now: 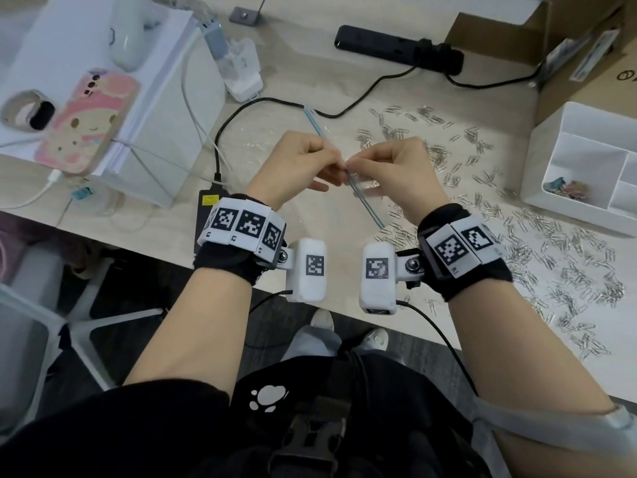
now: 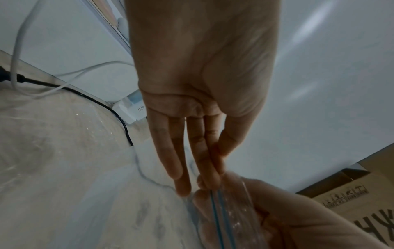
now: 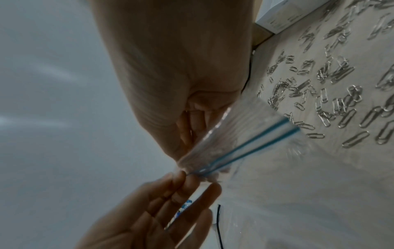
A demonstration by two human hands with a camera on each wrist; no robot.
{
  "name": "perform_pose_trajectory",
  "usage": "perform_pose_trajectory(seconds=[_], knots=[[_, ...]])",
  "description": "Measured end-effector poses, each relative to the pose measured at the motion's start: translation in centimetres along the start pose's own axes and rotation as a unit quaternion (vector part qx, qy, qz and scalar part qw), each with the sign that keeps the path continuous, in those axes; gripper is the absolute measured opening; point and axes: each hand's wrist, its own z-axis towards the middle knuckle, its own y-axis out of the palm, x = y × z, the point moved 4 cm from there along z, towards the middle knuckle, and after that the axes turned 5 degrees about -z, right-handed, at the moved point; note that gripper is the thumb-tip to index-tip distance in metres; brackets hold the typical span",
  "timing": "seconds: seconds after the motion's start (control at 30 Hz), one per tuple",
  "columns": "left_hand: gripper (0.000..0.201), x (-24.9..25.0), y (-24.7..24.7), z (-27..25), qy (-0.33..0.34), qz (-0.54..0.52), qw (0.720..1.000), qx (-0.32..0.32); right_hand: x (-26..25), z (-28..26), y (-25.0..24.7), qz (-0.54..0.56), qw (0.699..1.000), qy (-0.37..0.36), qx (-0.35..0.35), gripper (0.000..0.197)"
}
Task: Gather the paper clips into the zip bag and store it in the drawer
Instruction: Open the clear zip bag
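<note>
A clear zip bag [image 1: 365, 205] with a blue zip strip is held up over the desk in front of me. My left hand [image 1: 336, 167] pinches its top edge by the strip, thumb against fingers, as the left wrist view shows [image 2: 211, 168]. My right hand [image 1: 355, 165] pinches the same edge right beside it, the fingertips of both hands almost touching. In the right wrist view the bag [image 3: 245, 146] fans out from my right hand [image 3: 192, 151] towards the desk. Several silver paper clips [image 1: 537, 243] lie scattered over the right of the desk, also under the bag's far end [image 3: 332, 101].
A white compartment organiser [image 1: 586, 125] with a few coloured clips stands at the right. A white box-shaped unit [image 1: 165, 132] with a phone [image 1: 86, 122] on top stands at the left. A black power strip [image 1: 396, 43] and its cable cross the back; cardboard boxes [image 1: 586, 46] fill the far right.
</note>
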Motion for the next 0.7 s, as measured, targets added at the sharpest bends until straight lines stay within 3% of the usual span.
perform_pose_trajectory(seconds=[0.27, 0.7], knots=[[0.021, -0.2, -0.7, -0.1, 0.007, 0.068, 0.997, 0.046, 0.4, 0.3, 0.6, -0.065, 0.996, -0.021, 0.057, 0.016], [0.026, 0.3, -0.4, -0.4, 0.003, 0.115, 0.993, 0.024, 0.6, 0.4, 1.3, -0.113, 0.984, -0.045, 0.128, 0.016]])
